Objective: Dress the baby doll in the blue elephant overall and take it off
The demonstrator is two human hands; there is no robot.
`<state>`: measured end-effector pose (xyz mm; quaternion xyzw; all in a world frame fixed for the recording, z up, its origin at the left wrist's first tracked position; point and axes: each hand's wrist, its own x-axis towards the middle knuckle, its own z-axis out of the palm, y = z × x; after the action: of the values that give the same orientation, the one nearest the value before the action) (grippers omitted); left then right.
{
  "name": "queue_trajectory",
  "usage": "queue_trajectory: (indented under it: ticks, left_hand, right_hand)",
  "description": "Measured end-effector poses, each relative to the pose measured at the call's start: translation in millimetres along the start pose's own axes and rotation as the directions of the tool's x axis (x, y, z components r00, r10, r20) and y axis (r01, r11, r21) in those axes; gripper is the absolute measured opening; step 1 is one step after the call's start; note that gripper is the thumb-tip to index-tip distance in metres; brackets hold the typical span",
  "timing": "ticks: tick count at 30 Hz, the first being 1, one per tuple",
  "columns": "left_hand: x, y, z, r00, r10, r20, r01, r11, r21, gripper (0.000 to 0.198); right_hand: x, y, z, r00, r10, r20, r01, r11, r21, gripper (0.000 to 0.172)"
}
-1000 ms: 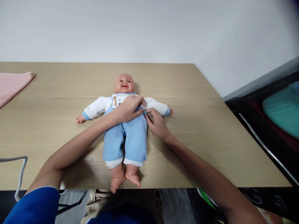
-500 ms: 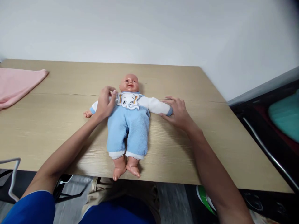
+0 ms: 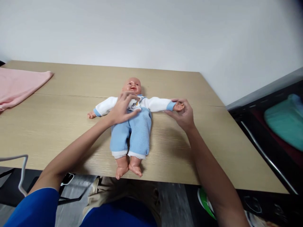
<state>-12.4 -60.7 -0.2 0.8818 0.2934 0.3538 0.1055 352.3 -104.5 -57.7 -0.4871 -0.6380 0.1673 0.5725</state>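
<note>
A baby doll (image 3: 139, 126) lies on its back on the wooden table, head toward the wall and feet near the front edge. It wears a white top with blue cuffs, an elephant face on the chest and fluffy light-blue trousers. Both its arms are stretched out sideways. My left hand (image 3: 123, 108) is over the doll's chest, fingers apart and curved, partly covering the elephant face; nothing is gripped in it. My right hand (image 3: 186, 115) is curled round the doll's arm (image 3: 171, 106) at the blue cuff, thumb below, other fingers behind the doll's small hand.
A pink cloth (image 3: 21, 85) lies at the left of the table (image 3: 71, 75). To the right stands a dark structure with a metal bar, a teal item (image 3: 286, 119) in it. A white bent tube (image 3: 22, 173) rises at the lower left. A wall borders the table's far side.
My left hand has moved right from the doll's shoulder onto its chest. The doll's arm under my right hand now shows its hand palm up, lying further out past the cuff.
</note>
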Motion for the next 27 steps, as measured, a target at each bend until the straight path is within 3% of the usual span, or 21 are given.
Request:
queue_trajectory:
  ticks: [4, 6, 9, 12, 14, 16, 20, 27]
  left_hand:
    - [46, 23, 29.7, 0.975, 0.098, 0.201, -0.114, 0.991, 0.074, 0.077]
    - [63, 25, 46.2, 0.976, 0.061, 0.210, -0.090, 0.987, 0.131, 0.067]
    - [73, 20, 61.3, 0.992, -0.003, 0.129, -0.008, 0.996, 0.085, 0.037]
    - [69, 8, 61.4, 0.990, -0.132, -0.045, 0.123, 0.980, -0.157, 0.029]
    - [64, -1, 55.4, 0.945, -0.291, -0.151, 0.226, 0.912, -0.341, 0.039]
    - [60, -11, 47.8, 0.883, -0.422, -0.206, 0.274, 0.820, -0.503, 0.050]
    - [54, -26, 36.1, 0.795, -0.555, -0.244, 0.227, 0.646, -0.729, 0.068]
    - [41, -39, 23.6, 0.671, -0.692, -0.265, 0.112, 0.448, -0.887, 0.057]
  right_hand:
    - [-11, -33, 36, 0.997, 0.067, -0.049, -0.058, 0.986, 0.158, 0.068]
    - [-18, -47, 46, 0.994, 0.107, 0.000, -0.104, 0.966, 0.237, 0.066]
    - [-25, -57, 50, 0.993, 0.115, 0.035, -0.120, 0.953, 0.278, 0.056]
    - [-30, -49, 49, 0.995, 0.089, 0.037, -0.095, 0.975, 0.200, 0.052]
    - [-34, -37, 52, 0.985, 0.120, 0.124, -0.138, 0.979, 0.150, 0.054]
    - [-39, -27, 60, 0.943, 0.194, 0.270, -0.239, 0.960, 0.146, 0.057]
    - [-50, -24, 87, 0.847, 0.241, 0.474, -0.389, 0.889, 0.243, 0.054]
    - [-48, -42, 131, 0.857, 0.304, 0.417, -0.471, 0.789, 0.394, 0.052]
